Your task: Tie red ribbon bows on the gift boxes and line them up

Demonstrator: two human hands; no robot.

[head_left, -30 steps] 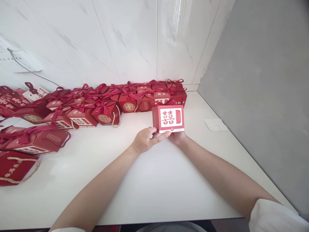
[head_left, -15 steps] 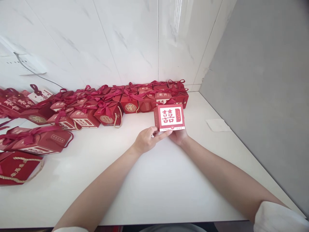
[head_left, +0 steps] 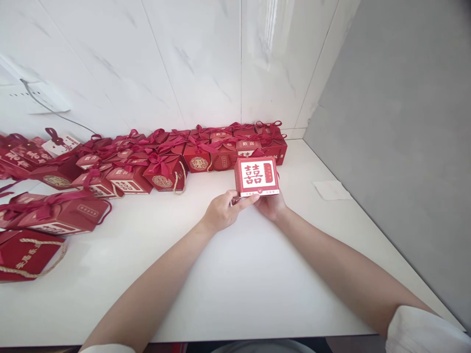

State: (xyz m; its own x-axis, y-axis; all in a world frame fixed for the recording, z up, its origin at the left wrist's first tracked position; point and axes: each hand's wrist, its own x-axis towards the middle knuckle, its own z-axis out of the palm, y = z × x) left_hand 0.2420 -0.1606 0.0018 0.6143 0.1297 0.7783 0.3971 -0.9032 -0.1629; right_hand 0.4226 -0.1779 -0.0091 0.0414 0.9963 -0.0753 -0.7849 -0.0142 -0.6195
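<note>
A red and white gift box [head_left: 257,175] with a large red character on its white panel is held over the table, that panel facing me. My left hand [head_left: 223,211] grips its lower left corner, with the index finger stretched along the bottom edge. From beneath and behind on the right, my right hand [head_left: 271,206] supports the box; most of its fingers are hidden by it. Just behind stands a row of ribbon-tied red boxes [head_left: 224,154].
More red boxes with ribbons and rope handles crowd the left side, among them a box with gold writing [head_left: 27,257]. On the right of the white table [head_left: 235,284] lies a white sheet [head_left: 332,190]. A marbled wall and a grey panel [head_left: 401,122] border the table.
The gift box has shifted slightly left and tipped a little, so more of its red lower strip shows. Both hands keep their hold on it.
</note>
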